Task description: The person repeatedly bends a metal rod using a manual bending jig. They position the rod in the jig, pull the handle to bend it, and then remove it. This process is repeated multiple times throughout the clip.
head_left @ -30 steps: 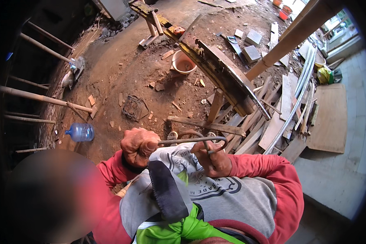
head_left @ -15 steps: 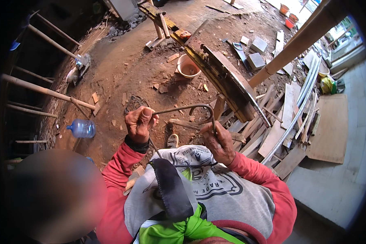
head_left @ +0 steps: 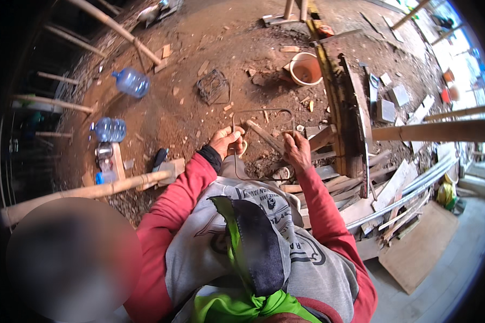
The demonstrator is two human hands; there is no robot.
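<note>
A thin brown steel rod (head_left: pixel 264 110), bent into a rectangular loop, is held out in front of my body. My left hand (head_left: pixel 227 142) is closed round the loop's left side, fingers curled in. On its right side, my right hand (head_left: pixel 297 151) grips the rod between thumb and fingers. The rod's lower stretch runs down from the left hand toward the grey shirt (head_left: pixel 199 220). Farther off on the dirt lies a stack of similar bent rod frames (head_left: pixel 213 87).
Right of my hands runs a long timber beam (head_left: pixel 337 102) with a metal strip. An orange bucket (head_left: pixel 306 69), handsaw (head_left: pixel 373 89) and grey blocks (head_left: pixel 399 95) lie around it. Scrap planks (head_left: pixel 393 185) crowd the right; large blue bottles (head_left: pixel 132 82) and a bamboo pole (head_left: pixel 108 189) are left.
My view has turned left, so the beam and bucket appear farther right. Both hands still hold the rod, now reaching farther from my body, and its loop faces me more squarely.
</note>
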